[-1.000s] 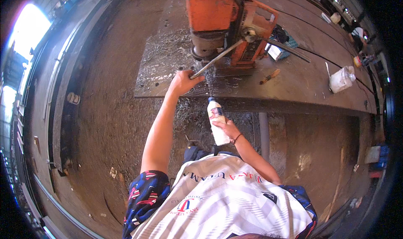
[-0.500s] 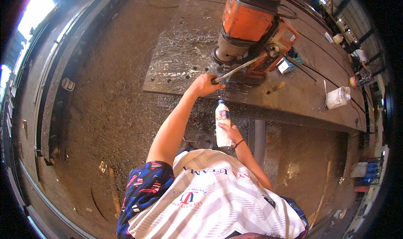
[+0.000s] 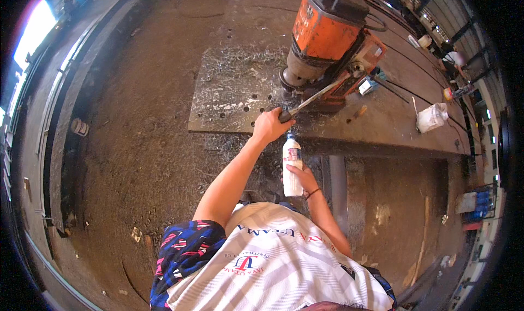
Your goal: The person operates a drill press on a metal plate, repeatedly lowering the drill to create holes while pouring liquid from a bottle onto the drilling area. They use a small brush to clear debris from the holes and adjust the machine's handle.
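Observation:
My left hand [image 3: 268, 126] is wrapped around the dark grip at the near end of a long metal feed lever [image 3: 319, 97]. That lever runs up to the side of an orange and black drill press [image 3: 322, 35], whose spindle end stands over a steel plate [image 3: 218, 106]. The plate has several drilled holes and is strewn with metal shavings. My right hand [image 3: 303, 180] holds an upright white plastic bottle [image 3: 293, 157] with a dark cap by its lower half. The bottle's cap is close to the plate's near edge, just below my left hand.
A white jug [image 3: 431, 117] stands on the steel to the right. A small brush-like piece [image 3: 357, 113] and a light blue box [image 3: 369, 85] lie by the drill's base. A white tub [image 3: 79, 127] sits on the floor at left. Blue containers [image 3: 482, 206] stand far right.
The view has shifted slightly, so the drill and plate sit a little lower. Both hands keep their hold, and the bottle's cap is a bit closer to the plate's edge.

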Demonstrator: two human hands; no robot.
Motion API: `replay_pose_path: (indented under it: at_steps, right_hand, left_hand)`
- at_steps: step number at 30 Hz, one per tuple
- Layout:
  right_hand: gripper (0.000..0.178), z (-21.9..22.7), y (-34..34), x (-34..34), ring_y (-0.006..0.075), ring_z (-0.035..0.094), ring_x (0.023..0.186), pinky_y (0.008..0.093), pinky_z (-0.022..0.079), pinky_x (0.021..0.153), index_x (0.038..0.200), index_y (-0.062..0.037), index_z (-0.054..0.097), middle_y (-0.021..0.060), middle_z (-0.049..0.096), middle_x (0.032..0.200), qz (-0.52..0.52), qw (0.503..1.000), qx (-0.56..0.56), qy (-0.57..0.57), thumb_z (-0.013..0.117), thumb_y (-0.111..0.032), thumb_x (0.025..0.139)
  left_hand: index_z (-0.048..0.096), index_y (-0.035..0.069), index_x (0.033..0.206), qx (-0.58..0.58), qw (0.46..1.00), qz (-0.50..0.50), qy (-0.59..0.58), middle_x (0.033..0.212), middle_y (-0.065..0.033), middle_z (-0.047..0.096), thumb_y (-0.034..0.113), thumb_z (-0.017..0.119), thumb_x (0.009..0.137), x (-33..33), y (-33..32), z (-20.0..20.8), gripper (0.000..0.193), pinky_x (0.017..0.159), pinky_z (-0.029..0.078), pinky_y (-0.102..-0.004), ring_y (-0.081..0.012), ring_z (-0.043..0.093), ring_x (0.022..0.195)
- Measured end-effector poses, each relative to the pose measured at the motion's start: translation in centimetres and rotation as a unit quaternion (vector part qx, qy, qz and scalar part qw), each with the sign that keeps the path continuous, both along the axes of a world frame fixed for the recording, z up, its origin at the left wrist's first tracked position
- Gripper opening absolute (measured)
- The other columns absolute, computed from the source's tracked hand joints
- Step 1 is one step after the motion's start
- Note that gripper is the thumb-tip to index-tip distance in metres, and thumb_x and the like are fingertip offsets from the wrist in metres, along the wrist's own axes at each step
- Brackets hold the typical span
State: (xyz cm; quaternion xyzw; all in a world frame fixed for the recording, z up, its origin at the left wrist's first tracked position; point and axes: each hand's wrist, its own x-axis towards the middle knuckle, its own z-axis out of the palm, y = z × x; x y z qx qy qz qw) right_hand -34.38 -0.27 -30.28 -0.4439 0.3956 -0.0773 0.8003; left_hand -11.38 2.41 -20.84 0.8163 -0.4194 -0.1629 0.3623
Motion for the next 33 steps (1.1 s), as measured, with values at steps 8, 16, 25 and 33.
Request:
replay_pose_path:
  at_steps: [8, 16, 25, 33]
  right_hand:
    - [0.036, 0.8, 0.4, 0.5, 0.0231, 0.070, 0.068, 0.0354, 0.058, 0.060, 0.113, -0.0043, 0.058, 0.0108, 0.068, 0.086, 0.015, 0.999, -0.022, 0.034, 0.073, -0.021, 0.085]
    - [0.039, 1.1, 1.2, 1.2, 0.0231, 0.070, 0.069, 0.0356, 0.058, 0.060, 0.114, -0.0031, 0.057, 0.0112, 0.068, 0.087, -0.003, 0.999, -0.034, 0.019, 0.074, -0.022, 0.084]
    - [0.040, 0.9, 1.7, 1.4, 0.0226, 0.070, 0.070, 0.0350, 0.058, 0.059, 0.114, -0.0029, 0.057, 0.0107, 0.068, 0.087, -0.024, 1.000, -0.004, 0.016, 0.074, -0.022, 0.084]
    - [0.039, 0.3, 1.8, 1.4, 0.0223, 0.070, 0.070, 0.0341, 0.058, 0.060, 0.114, -0.0039, 0.057, 0.0110, 0.068, 0.088, -0.023, 1.000, -0.003, 0.008, 0.074, -0.022, 0.084]
  left_hand:
    - [0.065, 0.006, 0.092, -0.005, 1.000, 0.001, -0.013, 0.076, -0.0210, 0.068, 0.048, 0.071, 0.078, 0.0, 0.3, -0.9, 0.045, 0.070, 0.053, -0.0490, -0.0409, 0.067, 0.076]
    - [0.067, 0.006, 0.094, 0.003, 1.000, 0.010, 0.000, 0.080, -0.0219, 0.068, 0.049, 0.070, 0.077, 0.2, 0.2, -1.2, 0.047, 0.072, 0.053, -0.0483, -0.0408, 0.067, 0.079]
    - [0.066, 0.005, 0.090, -0.009, 1.000, 0.015, -0.007, 0.077, -0.0216, 0.067, 0.049, 0.071, 0.077, 0.0, -0.2, -1.9, 0.046, 0.070, 0.052, -0.0488, -0.0404, 0.066, 0.077]
    - [0.066, 0.005, 0.087, -0.018, 1.000, 0.012, -0.011, 0.076, -0.0219, 0.067, 0.047, 0.071, 0.077, 0.0, -0.2, -2.0, 0.044, 0.070, 0.052, -0.0489, -0.0403, 0.066, 0.076]
